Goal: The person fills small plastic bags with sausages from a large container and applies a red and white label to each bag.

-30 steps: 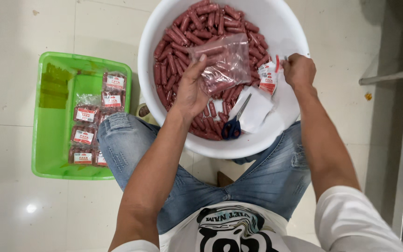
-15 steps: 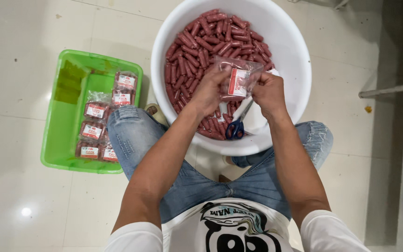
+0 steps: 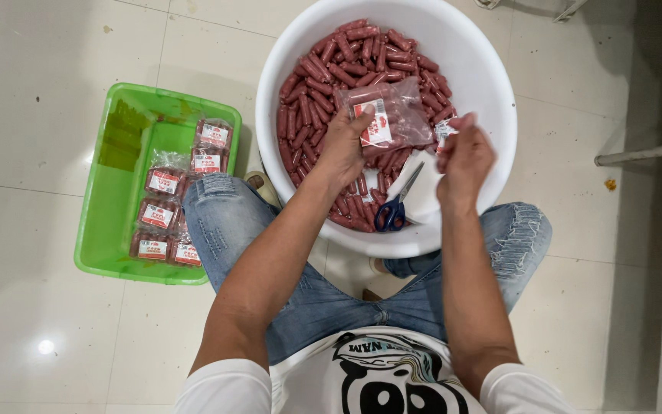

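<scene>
Your knees bracket the white tub (image 3: pixel 492 69), which sits on the tiled floor (image 3: pixel 32 253). Left hand (image 3: pixel 346 142): fingers closed on the clear bag of sausages (image 3: pixel 392 115), held above the loose red sausages (image 3: pixel 331 69) that fill the tub. Right hand (image 3: pixel 463 157): fingers pinched shut on a small red-and-white label piece (image 3: pixel 446 129) just beside the bag's right edge.

Handling note, as a judgement: keep the bag level and its mouth up, grip near the top seam rather than the bulk, and bring the label piece square to the bag before pressing.

Blue-handled scissors (image 3: pixel 394 211) lie at the tub's near rim, blades toward a white sheet; keep your wrists off them.

Farther left, the green tray (image 3: pixel 109 230) holds several filled, labelled packs (image 3: pixel 164 182).

Floor is pale glossy tile; a metal frame stands at the right.
</scene>
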